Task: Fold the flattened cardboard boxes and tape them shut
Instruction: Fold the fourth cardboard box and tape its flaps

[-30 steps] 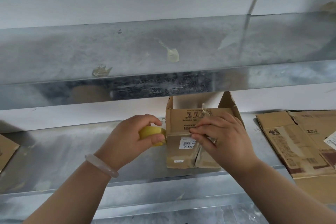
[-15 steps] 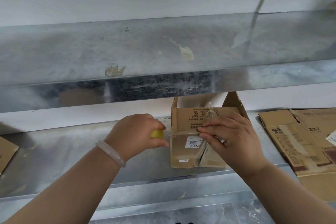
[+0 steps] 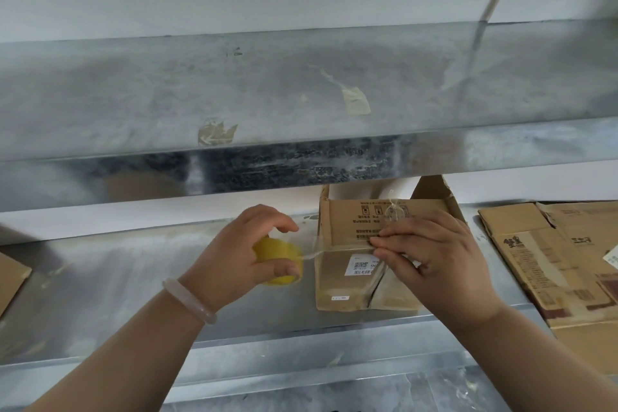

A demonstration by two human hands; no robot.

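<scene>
A small folded cardboard box (image 3: 347,281) lies on its side on the metal shelf (image 3: 117,278), its open flaps pointing toward the wall. My left hand (image 3: 234,264) grips a yellow tape roll (image 3: 279,261) just left of the box. A clear strip of tape (image 3: 314,252) stretches from the roll across the box's upper edge. My right hand (image 3: 431,261) presses the tape's end down on the box with its fingertips.
Flattened cardboard boxes (image 3: 561,257) are stacked on the shelf to the right. Another cardboard piece (image 3: 10,278) shows at the far left edge. An upper metal shelf (image 3: 301,94) overhangs closely above the box, with old tape scraps stuck on it.
My left hand has drawn the tape roll leftward away from the box, pulling out a longer strip. My right hand stays pressed on the box.
</scene>
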